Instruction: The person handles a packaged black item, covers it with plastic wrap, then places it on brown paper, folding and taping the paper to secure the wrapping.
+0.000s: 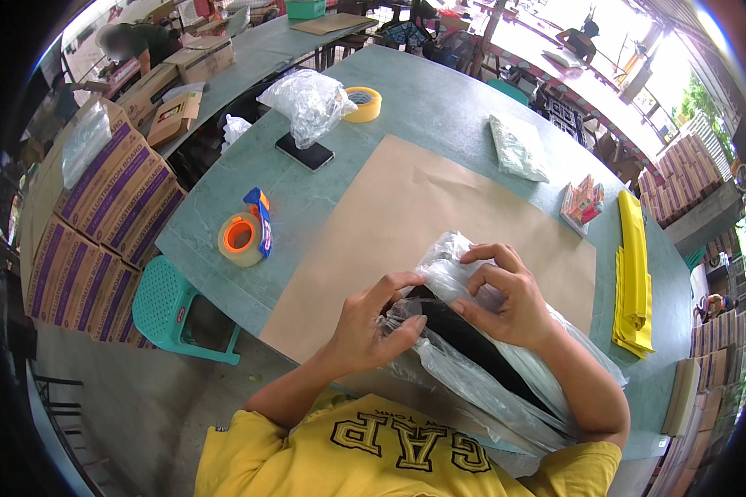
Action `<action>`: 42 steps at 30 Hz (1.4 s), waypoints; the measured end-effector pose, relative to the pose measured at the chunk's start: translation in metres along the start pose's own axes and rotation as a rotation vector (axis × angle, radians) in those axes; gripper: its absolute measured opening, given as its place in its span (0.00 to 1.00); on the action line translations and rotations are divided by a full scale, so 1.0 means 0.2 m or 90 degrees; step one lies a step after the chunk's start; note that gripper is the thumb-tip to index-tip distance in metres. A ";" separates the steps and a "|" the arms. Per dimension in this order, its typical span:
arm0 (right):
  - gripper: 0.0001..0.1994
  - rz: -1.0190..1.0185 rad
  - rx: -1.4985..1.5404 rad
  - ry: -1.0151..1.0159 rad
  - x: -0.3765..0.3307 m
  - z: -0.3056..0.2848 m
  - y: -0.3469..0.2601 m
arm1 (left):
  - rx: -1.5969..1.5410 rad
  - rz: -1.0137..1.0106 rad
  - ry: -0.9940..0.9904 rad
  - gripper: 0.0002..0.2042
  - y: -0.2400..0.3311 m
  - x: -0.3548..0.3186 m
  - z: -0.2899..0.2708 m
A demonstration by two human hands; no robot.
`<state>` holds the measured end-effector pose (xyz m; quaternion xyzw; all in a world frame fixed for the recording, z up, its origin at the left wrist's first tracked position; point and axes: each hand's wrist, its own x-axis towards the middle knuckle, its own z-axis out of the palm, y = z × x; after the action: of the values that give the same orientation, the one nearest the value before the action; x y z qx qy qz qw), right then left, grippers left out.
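A clear plastic bag [452,352] lies slantwise in front of me, over the near side of a brown paper sheet [373,215]. Inside its parted edges shows a long black flat item [497,364]; its kind I cannot make out. My left hand [373,327] pinches the bag's left edge between thumb and fingers. Across from it, my right hand [506,298] curls its fingers and thumb around the bunched plastic at the far end. The right forearm rests along the bag and hides part of it.
On the green table [199,207] are a tape dispenser [244,236], a phone [305,152], crumpled plastic [307,103], a yellow tape roll [362,105], a white packet [518,149], a small box [583,203] and folded yellow material [632,282]. A teal stool [170,306] and stacked cartons [99,240] stand left.
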<state>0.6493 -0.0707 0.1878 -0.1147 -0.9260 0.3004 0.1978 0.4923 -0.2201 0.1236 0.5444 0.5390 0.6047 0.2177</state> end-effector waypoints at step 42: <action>0.09 0.015 0.034 0.016 0.00 0.01 0.01 | -0.008 0.087 0.097 0.11 -0.08 -0.06 0.03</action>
<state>0.6476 -0.0704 0.1856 -0.1239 -0.9138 0.3255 0.2090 0.4965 -0.2221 0.1042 0.5310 0.5117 0.6613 0.1377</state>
